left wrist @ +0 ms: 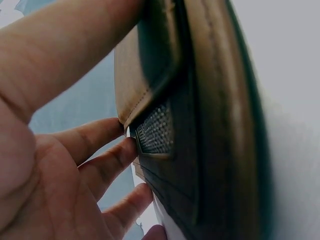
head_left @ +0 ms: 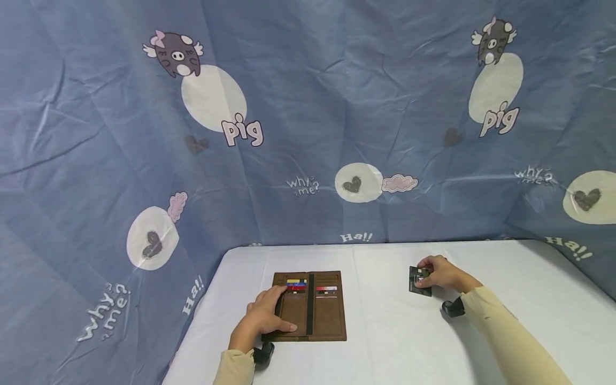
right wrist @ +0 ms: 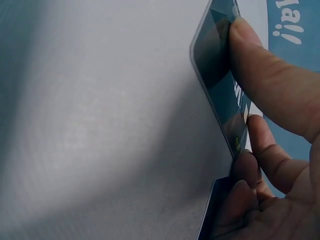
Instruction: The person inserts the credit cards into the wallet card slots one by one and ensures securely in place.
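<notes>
An open brown bifold wallet (head_left: 329,320) lies flat on the table, with several coloured cards (head_left: 296,285) in its left slots and more cards (head_left: 326,289) in its right slots. My left hand (head_left: 262,313) rests across the wallet's left half. Its thumb lies low on the panel, and the other fingertips (left wrist: 127,147) touch near a mesh window (left wrist: 156,132). To the right, my right hand (head_left: 440,274) pinches a black card (head_left: 414,280) between thumb and fingers. Under those fingers the right wrist view has a second dark card (right wrist: 212,207), partly hidden.
The white table (head_left: 380,321) runs up to a blue printed cloth (head_left: 298,214) hanging behind and at the sides. A black strap (head_left: 310,305) runs down the wallet's middle. Dark wrist cameras sit by the left wrist (head_left: 263,354) and right wrist (head_left: 453,307).
</notes>
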A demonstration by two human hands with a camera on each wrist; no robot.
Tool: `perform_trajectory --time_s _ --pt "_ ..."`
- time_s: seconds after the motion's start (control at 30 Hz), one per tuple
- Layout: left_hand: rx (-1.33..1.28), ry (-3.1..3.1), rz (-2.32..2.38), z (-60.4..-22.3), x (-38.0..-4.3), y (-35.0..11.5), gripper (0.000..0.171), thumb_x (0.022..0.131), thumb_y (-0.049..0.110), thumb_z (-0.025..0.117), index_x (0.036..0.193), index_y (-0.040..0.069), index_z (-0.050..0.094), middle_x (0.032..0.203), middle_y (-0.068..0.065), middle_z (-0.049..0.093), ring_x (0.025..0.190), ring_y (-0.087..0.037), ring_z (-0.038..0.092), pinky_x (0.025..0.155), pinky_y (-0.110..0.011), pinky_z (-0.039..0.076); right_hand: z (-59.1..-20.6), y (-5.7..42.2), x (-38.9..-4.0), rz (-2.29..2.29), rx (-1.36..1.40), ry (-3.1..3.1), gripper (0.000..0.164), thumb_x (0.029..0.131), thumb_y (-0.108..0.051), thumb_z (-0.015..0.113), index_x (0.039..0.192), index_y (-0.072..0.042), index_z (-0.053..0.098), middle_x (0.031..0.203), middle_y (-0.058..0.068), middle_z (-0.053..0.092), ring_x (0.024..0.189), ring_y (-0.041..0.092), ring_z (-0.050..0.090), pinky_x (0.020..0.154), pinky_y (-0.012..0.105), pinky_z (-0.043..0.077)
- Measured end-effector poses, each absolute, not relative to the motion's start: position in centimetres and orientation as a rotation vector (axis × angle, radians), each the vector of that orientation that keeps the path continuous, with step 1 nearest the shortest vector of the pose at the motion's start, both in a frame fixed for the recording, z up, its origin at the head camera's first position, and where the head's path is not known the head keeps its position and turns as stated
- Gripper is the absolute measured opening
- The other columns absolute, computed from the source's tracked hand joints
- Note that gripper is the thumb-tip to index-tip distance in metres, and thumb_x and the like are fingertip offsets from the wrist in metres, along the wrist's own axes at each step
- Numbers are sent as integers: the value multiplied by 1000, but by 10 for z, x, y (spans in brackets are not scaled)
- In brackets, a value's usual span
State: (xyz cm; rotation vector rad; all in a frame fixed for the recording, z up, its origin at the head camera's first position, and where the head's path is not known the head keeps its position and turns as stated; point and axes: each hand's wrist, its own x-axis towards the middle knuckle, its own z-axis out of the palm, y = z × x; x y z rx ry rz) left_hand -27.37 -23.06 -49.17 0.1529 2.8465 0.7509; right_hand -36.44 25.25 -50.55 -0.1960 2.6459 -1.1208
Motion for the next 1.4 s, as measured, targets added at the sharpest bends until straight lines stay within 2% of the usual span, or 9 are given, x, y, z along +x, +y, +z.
perform_trajectory --time_s 0.3,0.43,0.53,0.77,0.9,1.0,1.1,1.4 --pt "148 2854 745 -491 -274 -229 103 62 37 94 148 13 42 155 -15 39 142 -42 33 108 -69 27 -506 249 -362 -1116 -183 2656 59 74 -14 87 117 13 57 103 17 66 92 22 59 84 36 50" --pt "150 2857 749 -491 -274 -229 103 62 37 94 148 13 42 155 -15 39 142 -42 33 108 -69 26 -505 246 -359 -1141 -193 2665 46 75 -11 85 108 10 62 97 13 65 88 19 57 79 31 49" --pt "154 2858 752 -491 -275 -229 103 62 37 94 148 12 42 154 -15 39 142 -42 33 108 -69 27 -504 244 -357 -1172 -212 2651 42 76 -10 83 106 10 62 97 13 65 86 18 57 77 28 48" --pt "163 2846 766 -492 -273 -229 102 62 36 94 147 12 43 154 -15 40 141 -42 33 107 -69 28 -505 243 -353 -1168 -219 2653 61 78 -15 84 122 13 53 107 20 64 91 22 60 79 33 50" --pt "165 2846 773 -492 -272 -230 103 61 36 94 147 11 43 153 -15 41 140 -41 34 106 -68 29 -503 240 -350 -1103 -264 2688 72 74 -18 88 126 15 51 111 22 64 93 23 61 81 37 52" --pt "166 2852 769 -492 -272 -230 103 61 37 94 147 11 43 153 -15 41 140 -41 35 106 -68 29 -500 235 -349 -1025 -257 2736 72 67 -18 92 121 13 55 109 19 65 92 23 61 82 39 52" --pt "164 2854 761 -492 -273 -230 103 61 37 94 147 12 43 153 -15 40 140 -41 35 106 -68 29 -495 229 -349 -926 -229 2771 68 65 -17 93 117 10 58 107 18 66 91 23 60 82 41 52" --pt "163 2850 758 -492 -275 -231 104 62 37 94 148 12 42 154 -15 39 141 -41 33 107 -68 28 -490 224 -349 -871 -178 2793 65 68 -16 91 118 8 58 113 22 64 95 26 61 84 43 52"
